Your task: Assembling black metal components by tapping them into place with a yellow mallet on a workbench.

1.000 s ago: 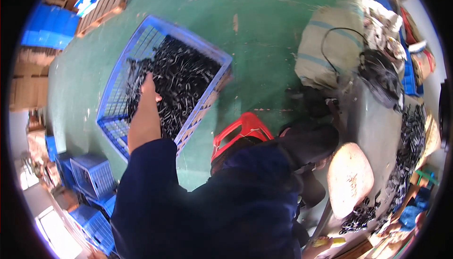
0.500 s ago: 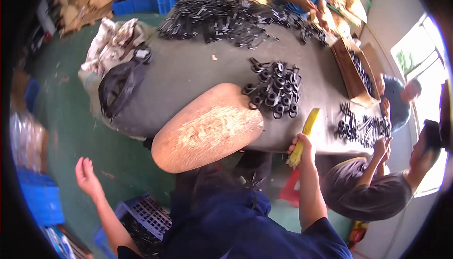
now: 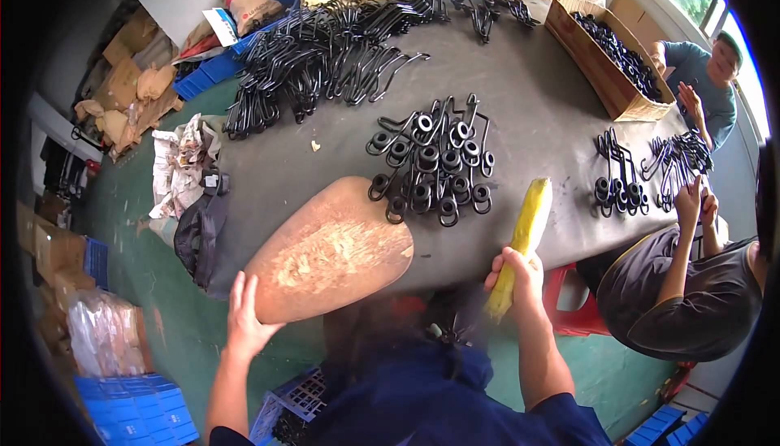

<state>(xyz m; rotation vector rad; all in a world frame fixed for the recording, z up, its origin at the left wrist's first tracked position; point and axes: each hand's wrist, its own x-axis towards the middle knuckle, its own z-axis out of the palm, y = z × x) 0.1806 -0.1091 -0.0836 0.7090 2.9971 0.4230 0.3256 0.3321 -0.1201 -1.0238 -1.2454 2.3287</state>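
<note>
Now left hand (image 3: 244,316) lies flat on scuffed oval board (image 3: 329,251), right hand (image 3: 513,271) clenches yellow cob (image 3: 524,231).

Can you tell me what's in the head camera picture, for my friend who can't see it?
A person's right hand grips a yellow corn cob at the edge of a grey table, while the left hand rests against a worn oval wooden board. Black metal spring hooks lie in heaps on the table, where other people sit working.

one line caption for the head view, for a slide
Left hand on a wooden board, right hand gripping a yellow tool beside black metal parts.
</note>
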